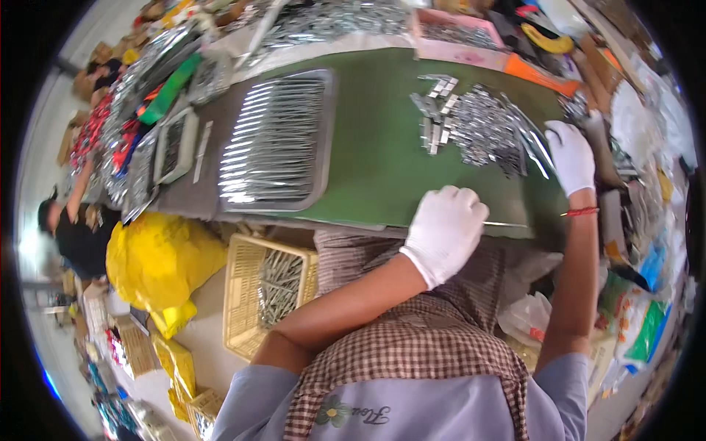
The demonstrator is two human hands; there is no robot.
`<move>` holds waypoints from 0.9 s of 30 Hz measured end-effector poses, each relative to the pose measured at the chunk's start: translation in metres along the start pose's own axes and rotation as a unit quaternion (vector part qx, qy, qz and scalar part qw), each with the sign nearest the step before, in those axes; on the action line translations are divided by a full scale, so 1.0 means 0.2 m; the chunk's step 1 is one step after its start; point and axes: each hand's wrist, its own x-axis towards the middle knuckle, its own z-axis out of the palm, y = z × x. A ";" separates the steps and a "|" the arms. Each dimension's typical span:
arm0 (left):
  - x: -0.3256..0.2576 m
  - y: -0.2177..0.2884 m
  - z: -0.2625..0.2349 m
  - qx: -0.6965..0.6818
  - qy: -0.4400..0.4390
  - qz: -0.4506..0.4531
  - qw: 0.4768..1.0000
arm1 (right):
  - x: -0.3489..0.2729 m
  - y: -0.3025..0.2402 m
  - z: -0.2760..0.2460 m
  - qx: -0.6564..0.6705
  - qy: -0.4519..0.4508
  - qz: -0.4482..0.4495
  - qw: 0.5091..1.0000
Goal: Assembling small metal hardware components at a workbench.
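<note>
My left hand [447, 234], in a white glove, is closed in a fist at the near edge of the green work mat [375, 132]. A thin metal strip [507, 224] sticks out from it to the right. My right hand [571, 158], gloved too, is at the mat's right side with fingers bent and partly apart, beside a bunch of long shiny metal strips [531, 136]. Left of those strips lie a heap of small silvery metal parts [482, 128] and several flat rectangular metal pieces [435, 110]. A grey tray [323, 147] holds rows of slender, pointed metal pieces [272, 140].
A pink box [460, 55] of metal parts and a big silvery heap [334, 22] line the far edge. Below the table's left side are a yellow crate [239, 294] with metal pieces and a yellow bag [162, 257]. Another person [81, 231] is at far left.
</note>
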 end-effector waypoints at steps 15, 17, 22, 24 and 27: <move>-0.23 -1.10 -0.98 0.160 0.031 -0.249 0.955 | -0.05 -0.12 0.06 0.176 0.002 0.087 0.980; -0.22 -1.17 -0.98 0.131 0.011 -0.233 0.964 | -0.15 -0.26 0.00 0.231 0.021 0.100 0.968; -0.23 -1.19 -0.97 0.154 0.000 -0.248 0.956 | -0.39 -0.41 -0.12 0.233 0.036 0.114 0.965; -0.20 -1.09 -0.91 0.276 0.031 -0.217 0.936 | -0.48 -0.46 -0.17 0.200 0.029 0.111 0.973; -0.09 -0.74 -0.78 0.250 0.053 -0.159 0.954 | -0.60 -0.51 -0.12 0.232 0.038 0.141 0.962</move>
